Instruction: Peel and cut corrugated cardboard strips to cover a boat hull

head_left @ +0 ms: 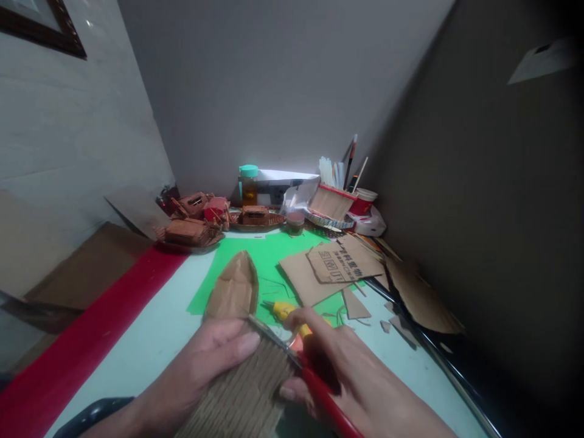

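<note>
Cardboard is near, clamped between thumb and fingers of the left hand. The right hand has its fingers wrapped around the scissors, blades at the cardboard's far edge. Beyond, a boat lies left of the glue gun, on a green sheet.

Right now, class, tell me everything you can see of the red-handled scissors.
The scissors have slim, grey, metal-looking blades and red handles, partly covered by the right hand gripping them. They slant forward and leftward, tips near the thumb of the left hand, blades along the far edge of the corrugated cardboard. Whether they are fully closed is unclear.
</note>
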Available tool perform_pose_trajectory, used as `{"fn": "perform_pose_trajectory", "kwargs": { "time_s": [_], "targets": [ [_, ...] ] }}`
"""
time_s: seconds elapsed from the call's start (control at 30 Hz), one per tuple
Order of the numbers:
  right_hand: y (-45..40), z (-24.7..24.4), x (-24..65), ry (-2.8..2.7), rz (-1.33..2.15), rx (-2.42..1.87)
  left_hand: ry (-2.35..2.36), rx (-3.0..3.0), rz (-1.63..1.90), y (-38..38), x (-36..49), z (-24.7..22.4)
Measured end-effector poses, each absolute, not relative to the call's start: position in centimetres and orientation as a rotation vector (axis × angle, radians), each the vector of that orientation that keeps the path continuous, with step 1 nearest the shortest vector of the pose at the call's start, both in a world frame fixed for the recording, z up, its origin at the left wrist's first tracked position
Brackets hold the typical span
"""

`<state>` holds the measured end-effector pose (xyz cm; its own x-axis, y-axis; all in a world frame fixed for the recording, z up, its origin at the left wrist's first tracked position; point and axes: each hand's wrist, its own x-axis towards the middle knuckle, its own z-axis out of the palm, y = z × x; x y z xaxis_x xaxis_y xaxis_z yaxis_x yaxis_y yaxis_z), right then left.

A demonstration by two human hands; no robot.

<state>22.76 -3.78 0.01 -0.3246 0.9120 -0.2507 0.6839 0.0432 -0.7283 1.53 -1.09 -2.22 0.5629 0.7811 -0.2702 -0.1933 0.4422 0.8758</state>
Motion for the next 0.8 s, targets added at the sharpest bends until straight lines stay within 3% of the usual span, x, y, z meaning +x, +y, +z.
{"fn": "perform_pose_trajectory", "kwargs": {
  "time_s": [0.33,0.8],
  "targets": [
    [-3.67,-0.02,22.86,-2.100,1.207,-1.515,0.736,0.978,0.595,-0.97,1.28,-2.75],
    [-4.26,-0.78,22.44,-2.272,0.909,-1.291,0.758,1.075,0.604,-1.18,1.26,-2.77]
  ]
}}
